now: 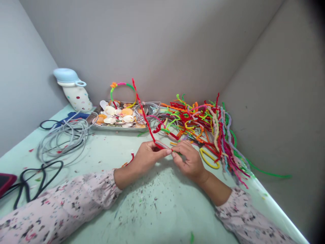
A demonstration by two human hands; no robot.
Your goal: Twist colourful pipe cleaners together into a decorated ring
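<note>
Between my hands, over the middle of the table, is a red pipe cleaner (pixel 144 113) whose long end sticks up and to the left. My left hand (pixel 149 155) pinches its lower part, beside a short greyish piece (pixel 162 145). The fingers of my right hand (pixel 188 157) are closed at the other end, where a bit of green shows; the two thumbs nearly touch. Behind my hands a loop of coloured pipe cleaners (pixel 123 84) stands upright at a metal tray (pixel 119 128) of shells. A small red piece (pixel 132 157) lies behind my left wrist.
Many coloured pipe cleaners (pixel 195 118) are heaped at the back right, with yellow-handled scissors (pixel 209 158) in front. Grey cable (pixel 61 142), black cord (pixel 43 176) and a red-edged device (pixel 6 183) lie left. A white bottle (pixel 76 96) stands at the back left. Walls enclose the table (pixel 152 210).
</note>
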